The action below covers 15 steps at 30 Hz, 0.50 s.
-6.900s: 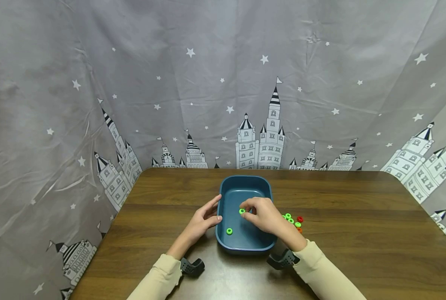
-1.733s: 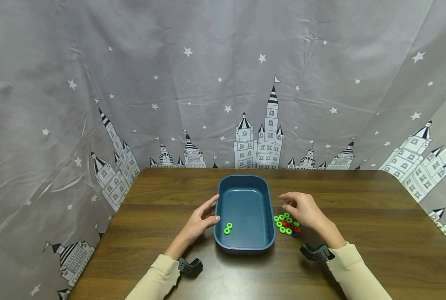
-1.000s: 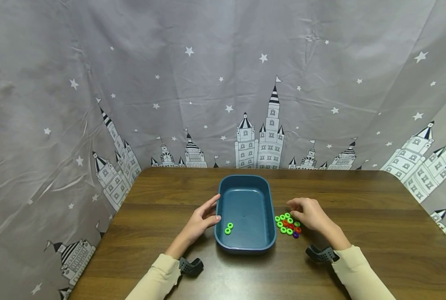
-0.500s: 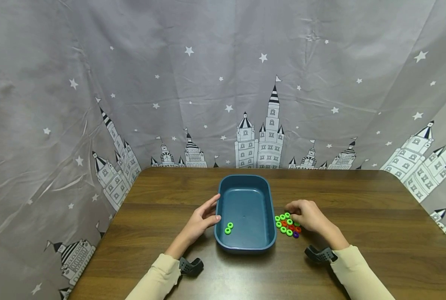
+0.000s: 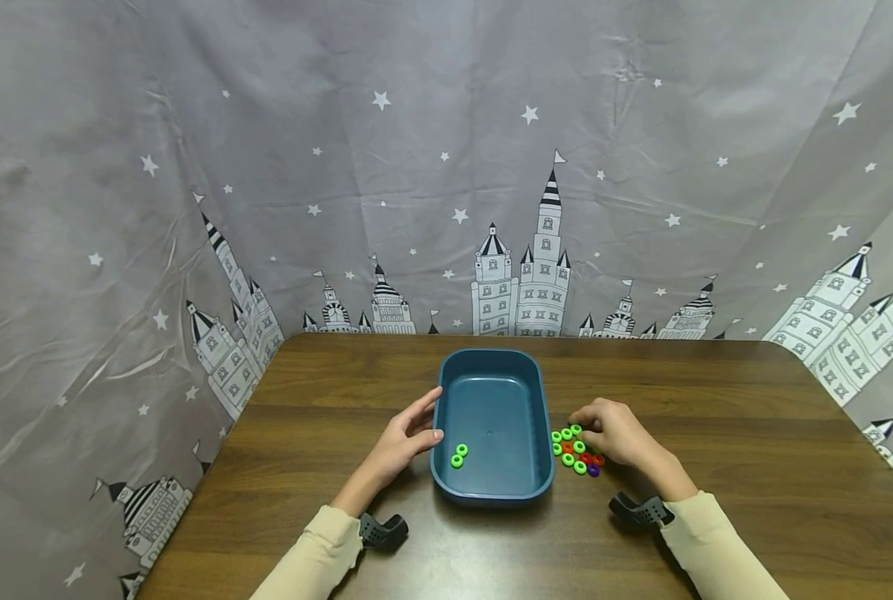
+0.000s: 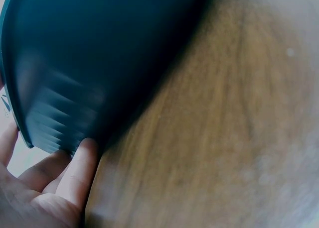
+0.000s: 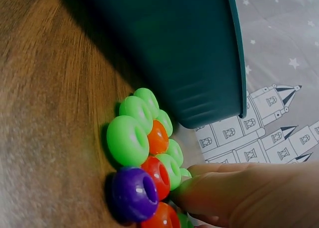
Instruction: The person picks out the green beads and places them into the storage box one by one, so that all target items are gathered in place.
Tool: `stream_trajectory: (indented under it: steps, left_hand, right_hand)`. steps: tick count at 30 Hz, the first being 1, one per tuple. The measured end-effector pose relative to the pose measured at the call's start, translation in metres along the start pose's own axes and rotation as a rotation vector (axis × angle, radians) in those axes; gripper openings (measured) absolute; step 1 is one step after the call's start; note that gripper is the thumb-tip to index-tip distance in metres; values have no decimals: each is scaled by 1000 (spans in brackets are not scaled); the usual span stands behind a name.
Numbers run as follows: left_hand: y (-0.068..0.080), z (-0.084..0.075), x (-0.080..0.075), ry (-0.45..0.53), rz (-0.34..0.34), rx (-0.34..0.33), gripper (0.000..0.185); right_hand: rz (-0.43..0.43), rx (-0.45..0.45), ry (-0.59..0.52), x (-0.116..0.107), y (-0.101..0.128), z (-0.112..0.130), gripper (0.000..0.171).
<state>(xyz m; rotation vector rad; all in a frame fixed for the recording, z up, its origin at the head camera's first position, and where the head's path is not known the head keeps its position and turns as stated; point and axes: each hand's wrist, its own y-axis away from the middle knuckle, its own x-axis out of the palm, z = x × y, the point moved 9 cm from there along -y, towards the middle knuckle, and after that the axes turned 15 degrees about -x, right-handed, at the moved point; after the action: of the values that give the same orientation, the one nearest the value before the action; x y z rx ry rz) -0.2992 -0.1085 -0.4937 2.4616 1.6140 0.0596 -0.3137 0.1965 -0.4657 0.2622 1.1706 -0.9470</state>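
While my left hand (image 5: 404, 439) rests with relaxed fingers against the left wall of the blue tray (image 5: 491, 493), my right hand (image 5: 616, 432) curls its fingers onto the bead pile (image 5: 576, 451) just right of the tray; I cannot tell if it pinches one. Two green beads (image 5: 458, 455) lie inside.

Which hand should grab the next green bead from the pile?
The right hand, probably. Its fingertips already touch the pile of small green, red and purple plastic beads, beside the dark blue plastic tray. The left hand rests on the tray's far side.
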Motion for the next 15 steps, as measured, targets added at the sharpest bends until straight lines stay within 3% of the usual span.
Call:
stream_trajectory:
  steps: [15]
  left_hand:
    - [1, -1, 0, -19, -7, -2, 72]
  right_hand:
    - [-19, 10, -6, 0, 1, 1, 15]
